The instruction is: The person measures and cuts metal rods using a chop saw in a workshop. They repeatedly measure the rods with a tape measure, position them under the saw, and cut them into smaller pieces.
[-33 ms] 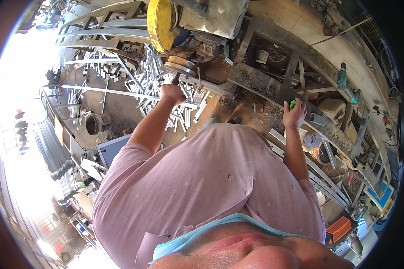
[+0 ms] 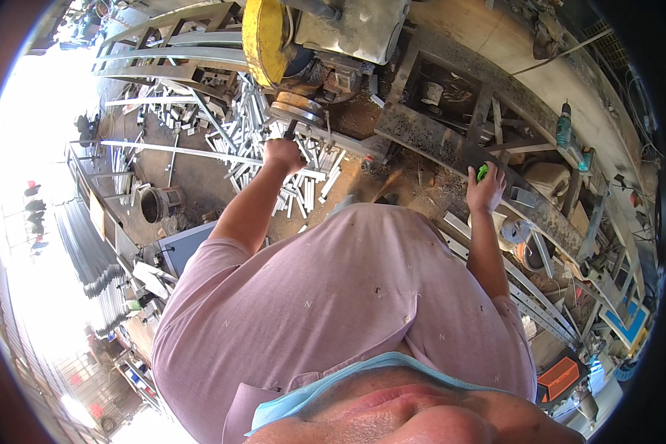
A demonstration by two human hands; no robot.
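Observation:
I look down over my pink shirt at a metal workshop. My left hand point(image 2: 283, 154) reaches forward and is closed around a dark handle point(image 2: 291, 131), just below a cutting machine with a yellow guard point(image 2: 263, 37) and a round metal plate point(image 2: 292, 111). My right hand point(image 2: 485, 191) is stretched out to the right. Its fingers hold a small green object point(image 2: 482, 172) against the rusty steel frame of a workbench point(image 2: 436, 140). What the green object is cannot be made out.
Several short cut metal profiles point(image 2: 303, 185) lie heaped on the floor under the machine, with long bars point(image 2: 177, 152) to the left. A round bucket point(image 2: 155, 205) and a blue-grey box point(image 2: 189, 248) stand at left. A teal drill point(image 2: 566, 137) and an orange case point(image 2: 559, 379) are at right.

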